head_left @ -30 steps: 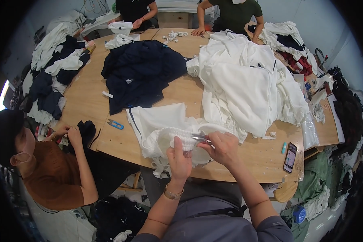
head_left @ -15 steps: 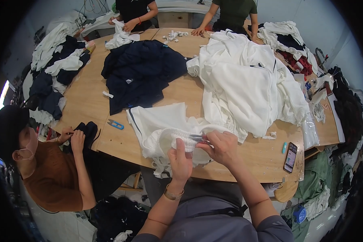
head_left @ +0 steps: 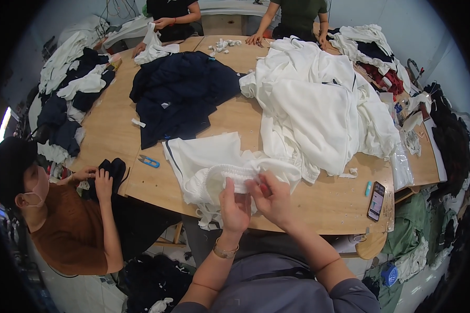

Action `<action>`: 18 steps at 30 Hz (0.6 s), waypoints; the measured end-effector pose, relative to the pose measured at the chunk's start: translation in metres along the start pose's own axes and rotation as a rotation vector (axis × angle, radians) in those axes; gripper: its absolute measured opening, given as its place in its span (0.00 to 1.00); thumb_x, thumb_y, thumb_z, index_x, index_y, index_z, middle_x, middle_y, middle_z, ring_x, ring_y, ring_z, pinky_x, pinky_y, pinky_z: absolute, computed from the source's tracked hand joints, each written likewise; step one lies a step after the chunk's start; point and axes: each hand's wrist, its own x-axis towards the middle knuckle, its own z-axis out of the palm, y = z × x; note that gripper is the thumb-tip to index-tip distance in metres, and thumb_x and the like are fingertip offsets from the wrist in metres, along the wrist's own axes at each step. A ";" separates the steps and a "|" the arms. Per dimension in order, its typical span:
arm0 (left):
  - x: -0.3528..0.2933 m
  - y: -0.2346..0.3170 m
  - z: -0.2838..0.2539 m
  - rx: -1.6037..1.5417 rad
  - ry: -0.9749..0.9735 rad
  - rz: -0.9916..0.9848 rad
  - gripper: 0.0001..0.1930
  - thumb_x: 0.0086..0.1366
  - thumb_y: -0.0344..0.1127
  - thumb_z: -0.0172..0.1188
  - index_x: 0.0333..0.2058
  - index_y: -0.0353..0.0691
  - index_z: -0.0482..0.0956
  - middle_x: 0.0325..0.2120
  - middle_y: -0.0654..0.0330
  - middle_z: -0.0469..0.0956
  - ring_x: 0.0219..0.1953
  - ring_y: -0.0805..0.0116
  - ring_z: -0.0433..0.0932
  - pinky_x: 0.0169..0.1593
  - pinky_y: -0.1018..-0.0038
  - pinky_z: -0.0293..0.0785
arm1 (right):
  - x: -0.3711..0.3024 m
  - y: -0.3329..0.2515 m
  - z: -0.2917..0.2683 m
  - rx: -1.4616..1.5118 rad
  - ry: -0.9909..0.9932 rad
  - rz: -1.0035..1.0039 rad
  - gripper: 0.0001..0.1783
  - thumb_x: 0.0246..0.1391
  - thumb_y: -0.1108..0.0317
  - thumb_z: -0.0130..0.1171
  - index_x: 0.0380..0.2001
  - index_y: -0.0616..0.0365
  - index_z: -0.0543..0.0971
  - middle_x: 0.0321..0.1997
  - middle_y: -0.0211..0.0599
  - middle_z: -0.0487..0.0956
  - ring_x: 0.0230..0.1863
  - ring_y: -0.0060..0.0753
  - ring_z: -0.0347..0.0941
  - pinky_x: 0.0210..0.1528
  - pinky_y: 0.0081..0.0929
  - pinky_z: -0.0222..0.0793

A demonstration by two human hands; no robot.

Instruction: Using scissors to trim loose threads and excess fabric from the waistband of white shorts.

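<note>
A white garment (head_left: pixel 206 151) with a dark stripe along one side lies at the near table edge, its gathered elastic waistband (head_left: pixel 219 173) lifted toward me. My left hand (head_left: pixel 236 208) pinches that band, thumb on top. Close beside it, my right hand (head_left: pixel 271 197) is closed around small thread snips (head_left: pixel 266 190). Only their red part shows between the fingers; the blades are hidden now. The right fingertips are at the band, near the left thumb.
A navy garment pile (head_left: pixel 177 94) and a large white pile (head_left: pixel 308 99) lie beyond. Blue snips (head_left: pixel 149 161) rest at left, a phone (head_left: pixel 376 202) at right. A masked co-worker (head_left: pixel 68 219) sits at left handling dark cloth; two people stand across the wooden table (head_left: pixel 230 122).
My right hand has moved slightly left and in toward the band, and the metal blades seen before are now hidden. Across the table, a person's hands have shifted on white cloth.
</note>
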 end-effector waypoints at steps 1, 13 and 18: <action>0.000 0.000 -0.004 0.033 -0.036 0.001 0.20 0.67 0.44 0.39 0.42 0.32 0.69 0.38 0.57 0.74 0.39 0.71 0.74 0.44 0.72 0.71 | -0.003 0.000 0.002 -0.001 0.020 -0.118 0.10 0.43 0.71 0.62 0.27 0.59 0.71 0.13 0.30 0.64 0.13 0.20 0.56 0.16 0.18 0.54; 0.007 0.010 0.015 0.104 0.033 0.050 0.12 0.64 0.34 0.47 0.41 0.31 0.70 0.38 0.55 0.75 0.41 0.66 0.75 0.49 0.66 0.72 | -0.023 0.009 -0.031 0.035 -0.178 -0.181 0.19 0.38 0.60 0.67 0.25 0.61 0.71 0.15 0.38 0.67 0.14 0.38 0.64 0.17 0.27 0.60; 0.004 0.008 0.012 0.142 0.045 0.045 0.11 0.65 0.32 0.47 0.42 0.31 0.70 0.38 0.59 0.73 0.39 0.75 0.73 0.41 0.79 0.69 | -0.008 0.022 -0.030 -0.195 -0.037 -0.204 0.15 0.42 0.64 0.64 0.23 0.62 0.70 0.15 0.35 0.67 0.15 0.31 0.62 0.18 0.22 0.56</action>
